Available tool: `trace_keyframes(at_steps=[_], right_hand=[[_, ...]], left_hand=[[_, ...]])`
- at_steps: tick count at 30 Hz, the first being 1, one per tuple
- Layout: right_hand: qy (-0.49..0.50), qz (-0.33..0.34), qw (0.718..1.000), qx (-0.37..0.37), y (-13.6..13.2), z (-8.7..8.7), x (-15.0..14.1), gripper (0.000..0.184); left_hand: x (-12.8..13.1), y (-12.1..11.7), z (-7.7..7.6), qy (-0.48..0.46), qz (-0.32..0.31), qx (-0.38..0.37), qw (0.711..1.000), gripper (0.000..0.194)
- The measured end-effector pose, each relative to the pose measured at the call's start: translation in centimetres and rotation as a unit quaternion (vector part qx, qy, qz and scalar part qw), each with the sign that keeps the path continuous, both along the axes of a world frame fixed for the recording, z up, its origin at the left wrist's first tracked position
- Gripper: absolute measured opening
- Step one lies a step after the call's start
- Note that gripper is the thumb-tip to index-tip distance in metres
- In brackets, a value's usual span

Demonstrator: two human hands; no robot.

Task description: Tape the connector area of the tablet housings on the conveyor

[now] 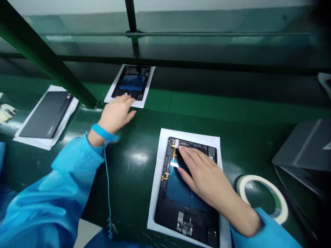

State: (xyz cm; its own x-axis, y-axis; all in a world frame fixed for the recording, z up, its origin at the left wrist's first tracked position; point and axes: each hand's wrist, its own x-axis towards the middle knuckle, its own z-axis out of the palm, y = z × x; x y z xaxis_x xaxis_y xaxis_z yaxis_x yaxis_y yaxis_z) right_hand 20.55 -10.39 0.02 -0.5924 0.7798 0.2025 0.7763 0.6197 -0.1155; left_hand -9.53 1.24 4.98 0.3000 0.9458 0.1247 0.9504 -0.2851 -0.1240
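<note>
My right hand (204, 175) lies flat on an opened tablet housing (187, 215), its fingers on the dark inner panel near gold flex connectors. That housing sits on a white sheet (156, 193). My left hand (116, 113) reaches forward, with its fingertips over the near edge of a second opened tablet (131, 77) on its own white sheet (130, 103). Neither hand holds anything. A blue wrist strap (103, 132) circles my left wrist, and a thin coiled cord hangs from it. Part of the near housing is hidden under my right hand.
A closed dark grey tablet (45, 115) lies on white paper to the left. A roll of masking tape (260, 181) sits right of my right hand. Grey panels (302, 148) stand at the right edge. A green bar (43, 51) crosses above the green bench (131, 179).
</note>
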Motion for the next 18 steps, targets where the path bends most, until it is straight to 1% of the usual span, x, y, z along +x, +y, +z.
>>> trace_keyframes(at_steps=[1,3,5,7,10,14,16,18], right_hand=[[0.025,-0.001,1.0,0.005,-0.4,-0.2,0.7,0.048],[0.066,-0.008,0.997,0.026,-1.2,-0.8,1.8,0.042],[0.087,-0.008,0.996,0.037,-1.6,-1.4,2.2,0.036],[0.094,0.0,0.995,0.027,-1.7,-2.0,2.2,0.032],[0.098,0.008,0.995,0.01,-1.5,-2.2,1.9,0.03],[0.098,0.012,0.995,0.013,-1.3,-2.4,2.0,0.03],[0.102,0.013,0.995,0.016,-1.3,-2.5,2.1,0.03],[0.121,0.014,0.992,0.011,-1.3,-2.4,2.0,0.029]], left_hand=[[-1.4,1.5,0.4,0.042,0.029,-0.021,0.998,0.038],[-3.7,4.1,0.8,0.12,0.064,-0.098,0.986,0.038],[-5.0,5.8,0.7,0.157,0.067,-0.142,0.975,0.032],[-5.4,6.8,0.5,0.173,0.057,-0.162,0.97,0.028],[-5.2,7.5,0.5,0.192,0.045,-0.173,0.965,0.027],[-4.7,7.8,0.9,0.204,0.042,-0.166,0.964,0.025],[-4.2,7.6,1.4,0.204,0.037,-0.158,0.965,0.024],[-3.2,6.9,2.5,0.203,0.029,-0.147,0.968,0.025]])
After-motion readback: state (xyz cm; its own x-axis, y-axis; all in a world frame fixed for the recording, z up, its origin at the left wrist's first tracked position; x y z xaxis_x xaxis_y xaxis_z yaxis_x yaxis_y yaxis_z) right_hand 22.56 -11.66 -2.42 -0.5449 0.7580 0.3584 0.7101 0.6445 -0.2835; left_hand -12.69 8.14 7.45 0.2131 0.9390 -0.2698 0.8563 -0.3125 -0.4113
